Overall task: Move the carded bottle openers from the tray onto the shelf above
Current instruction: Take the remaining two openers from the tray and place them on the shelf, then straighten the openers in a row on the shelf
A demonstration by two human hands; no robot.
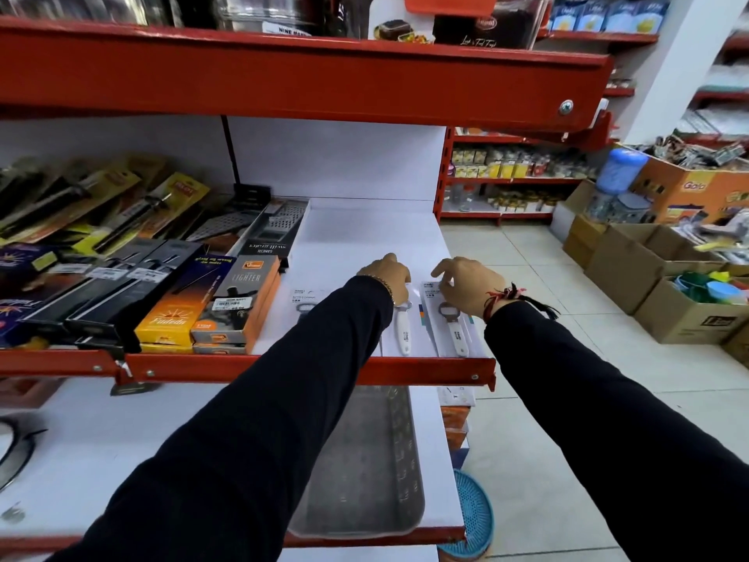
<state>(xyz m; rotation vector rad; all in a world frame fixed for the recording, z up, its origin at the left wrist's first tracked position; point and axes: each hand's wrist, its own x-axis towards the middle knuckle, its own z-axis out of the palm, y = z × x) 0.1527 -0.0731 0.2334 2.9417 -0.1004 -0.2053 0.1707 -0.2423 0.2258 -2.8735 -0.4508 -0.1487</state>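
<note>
Resting on shelf (364, 237), L hand (387, 277) & R hand (466, 285) fingers curled onto carded openers (454, 322), grip unclear.

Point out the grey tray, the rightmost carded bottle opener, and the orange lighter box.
grey tray (360, 472): head view, on its bare floor.
rightmost carded bottle opener (457, 334): head view, on its white handle.
orange lighter box (243, 294): head view, on its top face.

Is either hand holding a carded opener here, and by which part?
Neither lifts one. The right hand fingers the top edge of the rightmost carded opener, flat on the shelf; the left hand rests on another card's top.
</note>
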